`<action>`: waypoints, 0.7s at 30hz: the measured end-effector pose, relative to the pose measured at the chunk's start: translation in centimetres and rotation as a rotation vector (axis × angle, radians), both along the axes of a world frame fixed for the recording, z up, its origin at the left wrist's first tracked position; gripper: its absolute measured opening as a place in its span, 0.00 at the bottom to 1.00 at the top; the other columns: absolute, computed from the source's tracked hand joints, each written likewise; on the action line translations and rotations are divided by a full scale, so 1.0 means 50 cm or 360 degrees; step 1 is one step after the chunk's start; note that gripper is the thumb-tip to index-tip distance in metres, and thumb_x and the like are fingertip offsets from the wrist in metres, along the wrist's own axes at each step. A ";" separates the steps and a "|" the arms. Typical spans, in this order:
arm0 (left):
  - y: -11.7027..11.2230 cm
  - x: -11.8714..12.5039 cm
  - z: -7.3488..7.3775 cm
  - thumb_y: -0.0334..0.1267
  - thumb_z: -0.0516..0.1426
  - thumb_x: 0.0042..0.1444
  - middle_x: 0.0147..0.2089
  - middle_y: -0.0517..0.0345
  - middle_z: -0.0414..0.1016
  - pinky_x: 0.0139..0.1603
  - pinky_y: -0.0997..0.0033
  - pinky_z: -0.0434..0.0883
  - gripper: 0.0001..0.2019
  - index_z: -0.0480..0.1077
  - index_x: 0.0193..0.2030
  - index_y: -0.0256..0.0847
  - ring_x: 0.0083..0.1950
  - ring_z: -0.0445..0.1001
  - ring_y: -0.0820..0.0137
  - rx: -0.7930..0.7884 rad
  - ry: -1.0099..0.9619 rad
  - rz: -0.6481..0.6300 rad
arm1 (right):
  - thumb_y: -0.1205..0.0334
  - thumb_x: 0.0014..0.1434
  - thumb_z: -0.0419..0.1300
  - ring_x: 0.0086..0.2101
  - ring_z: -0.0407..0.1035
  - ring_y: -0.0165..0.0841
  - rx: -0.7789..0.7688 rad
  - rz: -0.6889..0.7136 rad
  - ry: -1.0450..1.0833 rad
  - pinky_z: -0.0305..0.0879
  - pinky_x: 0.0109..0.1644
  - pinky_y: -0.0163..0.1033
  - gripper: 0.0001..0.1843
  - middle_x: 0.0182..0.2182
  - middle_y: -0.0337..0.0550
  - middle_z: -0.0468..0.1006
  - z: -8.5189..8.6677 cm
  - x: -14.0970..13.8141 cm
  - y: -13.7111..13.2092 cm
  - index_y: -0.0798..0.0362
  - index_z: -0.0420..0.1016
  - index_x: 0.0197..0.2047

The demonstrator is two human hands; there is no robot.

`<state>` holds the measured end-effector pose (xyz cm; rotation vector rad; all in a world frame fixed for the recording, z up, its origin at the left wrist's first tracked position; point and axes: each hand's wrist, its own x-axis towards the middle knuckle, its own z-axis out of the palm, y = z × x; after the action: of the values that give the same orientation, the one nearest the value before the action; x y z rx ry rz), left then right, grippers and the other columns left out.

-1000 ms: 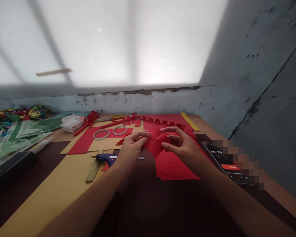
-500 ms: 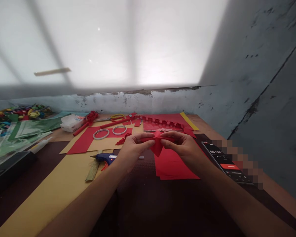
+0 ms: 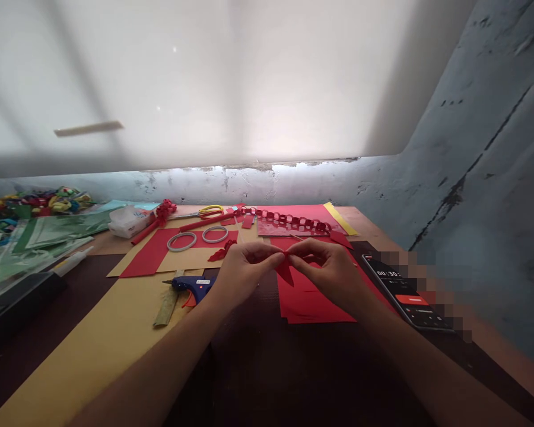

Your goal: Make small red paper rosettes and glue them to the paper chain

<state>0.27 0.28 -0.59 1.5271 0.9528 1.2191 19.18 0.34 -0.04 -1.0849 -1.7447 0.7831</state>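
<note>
Pinching red paper [image 3: 286, 275], left hand [image 3: 241, 271], right hand [image 3: 333, 271]

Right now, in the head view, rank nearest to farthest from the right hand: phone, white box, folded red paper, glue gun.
1. Folded red paper: pinched in the right hand.
2. Phone: right side.
3. Glue gun: left, past the left hand.
4. White box: far left, further back.
</note>
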 end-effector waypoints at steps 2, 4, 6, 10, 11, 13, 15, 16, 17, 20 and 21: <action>-0.002 0.001 0.001 0.43 0.65 0.56 0.36 0.51 0.83 0.40 0.70 0.73 0.10 0.81 0.37 0.38 0.38 0.80 0.65 0.0037 0.0014 -0.0007 | 0.57 0.59 0.64 0.38 0.77 0.37 0.0044 0.0014 -0.0033 0.72 0.45 0.43 0.06 0.34 0.41 0.83 -0.001 -0.003 -0.002 0.49 0.81 0.37; -0.004 0.001 0.000 0.43 0.64 0.57 0.35 0.52 0.83 0.39 0.71 0.73 0.10 0.80 0.36 0.38 0.37 0.80 0.66 0.0045 0.0024 -0.0018 | 0.59 0.60 0.64 0.38 0.77 0.37 0.0072 0.0055 -0.0043 0.73 0.45 0.42 0.05 0.35 0.41 0.83 -0.002 -0.004 -0.004 0.49 0.80 0.37; -0.004 0.001 0.000 0.42 0.64 0.57 0.34 0.53 0.82 0.38 0.71 0.72 0.09 0.80 0.36 0.38 0.36 0.79 0.67 0.0042 0.0042 -0.0017 | 0.60 0.61 0.63 0.38 0.77 0.36 0.0062 0.0096 -0.0036 0.72 0.45 0.42 0.05 0.35 0.41 0.83 -0.002 -0.004 -0.006 0.49 0.80 0.36; -0.005 0.002 0.001 0.42 0.64 0.57 0.34 0.53 0.81 0.36 0.72 0.71 0.09 0.78 0.35 0.37 0.35 0.78 0.68 0.0072 0.0088 0.0011 | 0.58 0.61 0.63 0.38 0.77 0.36 -0.0067 0.0142 0.0021 0.72 0.43 0.41 0.06 0.34 0.41 0.82 0.002 0.000 -0.009 0.50 0.80 0.37; -0.005 0.003 0.001 0.42 0.64 0.57 0.33 0.54 0.80 0.35 0.72 0.71 0.09 0.78 0.35 0.37 0.35 0.77 0.68 0.0093 0.0109 0.0016 | 0.58 0.61 0.63 0.37 0.77 0.36 -0.0099 0.0145 0.0039 0.72 0.42 0.41 0.06 0.34 0.41 0.82 0.004 0.000 -0.009 0.50 0.80 0.36; -0.005 0.003 0.002 0.42 0.63 0.58 0.33 0.54 0.78 0.36 0.72 0.71 0.09 0.77 0.35 0.38 0.35 0.76 0.68 0.0143 0.0168 0.0041 | 0.56 0.61 0.63 0.36 0.76 0.35 -0.0139 0.0162 0.0069 0.71 0.41 0.40 0.08 0.33 0.41 0.82 0.008 0.000 -0.009 0.51 0.80 0.36; -0.005 0.003 0.001 0.42 0.62 0.59 0.36 0.54 0.78 0.37 0.72 0.71 0.08 0.76 0.36 0.38 0.37 0.76 0.68 0.0216 0.0226 0.0096 | 0.54 0.61 0.64 0.37 0.76 0.35 -0.0186 0.0208 0.0106 0.71 0.41 0.40 0.10 0.34 0.42 0.82 0.010 -0.001 -0.009 0.51 0.80 0.36; -0.004 0.002 0.001 0.42 0.61 0.59 0.38 0.53 0.78 0.38 0.71 0.71 0.08 0.76 0.36 0.39 0.40 0.77 0.67 0.0254 0.0245 0.0129 | 0.54 0.60 0.65 0.37 0.76 0.35 -0.0218 0.0237 0.0128 0.72 0.42 0.40 0.10 0.35 0.42 0.83 0.011 -0.002 -0.010 0.51 0.80 0.36; -0.004 0.002 0.000 0.41 0.61 0.59 0.41 0.52 0.78 0.40 0.71 0.72 0.08 0.76 0.36 0.39 0.43 0.77 0.66 0.0286 0.0256 0.0156 | 0.54 0.59 0.66 0.37 0.76 0.35 -0.0252 0.0263 0.0154 0.72 0.42 0.40 0.09 0.35 0.42 0.83 0.011 -0.004 -0.010 0.51 0.81 0.37; -0.002 0.000 -0.001 0.41 0.61 0.60 0.44 0.51 0.79 0.44 0.70 0.71 0.08 0.76 0.40 0.39 0.45 0.77 0.64 0.0262 0.0239 0.0148 | 0.56 0.57 0.68 0.38 0.77 0.35 -0.0313 0.0267 0.0231 0.74 0.43 0.40 0.09 0.37 0.42 0.84 0.007 -0.004 -0.009 0.50 0.82 0.39; -0.002 0.000 0.000 0.42 0.61 0.60 0.42 0.51 0.80 0.43 0.69 0.71 0.09 0.76 0.41 0.39 0.44 0.77 0.65 0.0210 0.0219 0.0112 | 0.57 0.57 0.68 0.39 0.78 0.36 -0.0312 0.0253 0.0249 0.74 0.44 0.41 0.08 0.38 0.42 0.84 0.006 -0.003 -0.008 0.50 0.82 0.40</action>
<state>0.28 0.19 -0.60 1.7121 1.0403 1.2607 19.01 -0.05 0.25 -0.9912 -1.6608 1.1275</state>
